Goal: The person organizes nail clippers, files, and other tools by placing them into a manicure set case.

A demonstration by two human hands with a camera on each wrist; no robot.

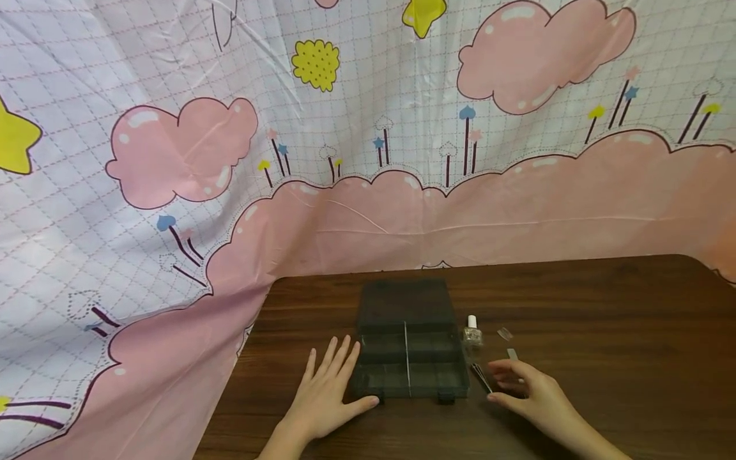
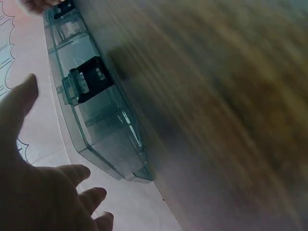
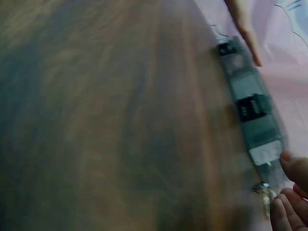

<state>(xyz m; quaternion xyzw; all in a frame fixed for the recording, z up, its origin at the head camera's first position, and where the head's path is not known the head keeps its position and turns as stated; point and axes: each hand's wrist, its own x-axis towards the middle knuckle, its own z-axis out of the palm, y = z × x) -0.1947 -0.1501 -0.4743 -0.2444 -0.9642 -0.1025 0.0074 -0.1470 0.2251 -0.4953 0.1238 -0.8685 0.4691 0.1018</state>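
A dark see-through plastic organizer box [image 1: 438, 350] lies with its lid [image 1: 405, 303] laid back behind it. My left hand [image 1: 326, 390] is spread along its left side, fingers straight, thumb close to the front left latch [image 2: 91, 79]. Right of the box, my right hand [image 1: 531, 386] hovers with fingers loosely bent and the thumb apart from them, nothing visible in the gap. Just left of those fingertips is a slim metal tool [image 1: 482, 378] with two narrow arms, like tweezers. A pale flat strip [image 1: 512, 353] sticks out behind the hand, partly hidden by it.
A small glass bottle with a white cap [image 1: 472, 332] stands by the box's right side. Near it lies a small clear piece [image 1: 505, 333]. The brown wooden table [image 1: 644, 332] ends at the back against a patterned pink and white cloth [image 1: 368, 223].
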